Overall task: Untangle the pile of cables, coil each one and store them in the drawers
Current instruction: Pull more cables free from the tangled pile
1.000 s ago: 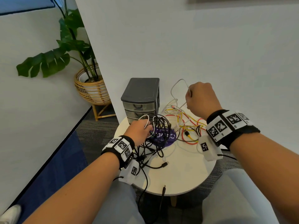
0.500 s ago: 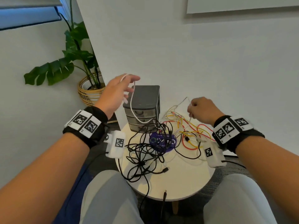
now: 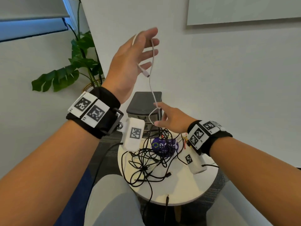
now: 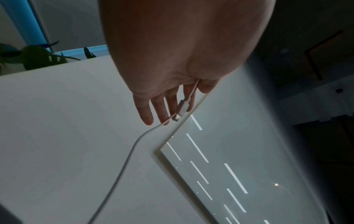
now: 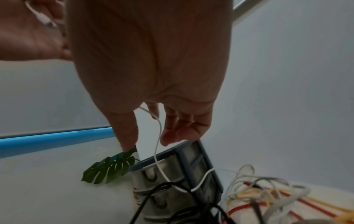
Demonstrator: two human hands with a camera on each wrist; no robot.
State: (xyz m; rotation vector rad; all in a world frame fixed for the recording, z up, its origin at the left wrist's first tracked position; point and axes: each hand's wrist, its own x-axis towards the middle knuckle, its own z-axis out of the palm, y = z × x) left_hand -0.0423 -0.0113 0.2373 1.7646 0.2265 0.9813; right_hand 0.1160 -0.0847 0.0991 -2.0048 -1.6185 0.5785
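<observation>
White cable (image 3: 152, 66) draped over straight fingers (image 3: 149, 42) of raised left hand (image 3: 128, 62); lower loop touched by relaxed right hand (image 3: 172, 119) fingers, nothing clenched, above drawers (image 3: 143, 108).

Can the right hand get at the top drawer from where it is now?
Probably yes: the right hand hovers just before the drawer unit, but the white cable runs through its fingers.

left hand (image 3: 130, 62): raised high, fingers spread straight | right hand (image 3: 172, 120): low, fingers loosely extended
</observation>
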